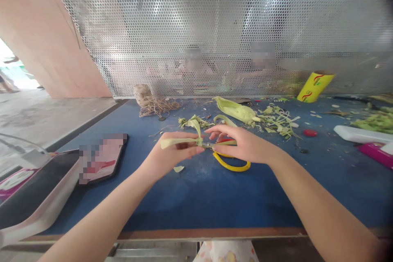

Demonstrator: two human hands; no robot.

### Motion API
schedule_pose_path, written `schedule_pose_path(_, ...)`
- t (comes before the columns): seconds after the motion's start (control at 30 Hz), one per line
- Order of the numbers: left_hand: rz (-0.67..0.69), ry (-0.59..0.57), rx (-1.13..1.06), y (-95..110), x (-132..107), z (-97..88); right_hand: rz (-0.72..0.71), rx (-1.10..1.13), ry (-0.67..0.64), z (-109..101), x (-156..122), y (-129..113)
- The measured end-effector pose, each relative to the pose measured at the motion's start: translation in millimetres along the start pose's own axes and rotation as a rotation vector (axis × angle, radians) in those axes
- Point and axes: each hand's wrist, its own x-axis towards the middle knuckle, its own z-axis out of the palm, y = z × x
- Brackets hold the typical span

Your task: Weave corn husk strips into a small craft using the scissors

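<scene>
Pale green corn husk strips (176, 142) cross between my two hands just above the blue table. My left hand (172, 151) is closed, its fingers and thumb pinching the strips near where they meet. From that meeting point one strip sticks up and another runs left across my fingers. My right hand (236, 141) is closed too, its fingertips at the right side of the crossing; its exact hold is partly hidden. Under it are scissors with yellow handles (232, 164), partly covered. A corn husk (236, 109) lies beyond my hands, with shredded husk (278, 120) beside it.
A perforated metal screen (184, 16) stands at the back, two people behind it. A phone (106, 155) and a white-rimmed tray (58, 196) are left. Tangled twine (158, 106) lies back left. A yellow roll (315, 86), red piece (310, 132) and white object (359, 134) are right.
</scene>
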Motion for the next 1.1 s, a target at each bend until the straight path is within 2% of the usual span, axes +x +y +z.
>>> schedule_pose_path(0.07,-0.001,-0.054,-0.006,-0.1,-0.5,2.3,-0.039,-0.041,-0.008,6.1,-0.4,-3.4)
schedule_pose_path(0.13,-0.012,-0.05,-0.01,0.3,-0.9,4.3,-0.054,-0.107,-0.001,12.2,-0.6,-6.0)
schedule_pose_path(0.27,-0.034,-0.03,-0.045,2.5,-2.5,8.7,-0.099,-0.284,0.13,19.5,-0.5,-9.0)
schedule_pose_path(0.33,-0.033,-0.051,-0.074,2.2,-3.3,11.4,-0.122,-0.28,0.104,21.9,0.0,-10.2)
schedule_pose_path(0.47,-0.006,-0.084,-0.045,-1.7,-4.3,13.8,-0.095,0.023,0.007,28.1,3.2,-10.8)
schedule_pose_path(0.6,0.024,0.062,0.175,-2.2,-6.3,11.6,-0.084,0.325,-0.033,31.6,7.1,-10.3)
schedule_pose_path(0.67,0.045,0.115,0.275,-0.9,-7.3,11.8,-0.046,0.391,-0.018,31.6,8.3,-10.3)
schedule_pose_path(0.77,0.07,0.134,0.314,0.4,-8.2,14.5,0.009,0.49,0.049,31.3,10.1,-8.9)
schedule_pose_path(0.97,0.05,0.028,0.182,3.4,-10.1,14.4,0.036,0.72,0.106,32.1,14.0,-3.8)
schedule_pose_path(1.1,0.032,-0.033,0.188,7.7,-11.3,11.9,0.066,0.69,0.141,33.2,13.5,-6.6)
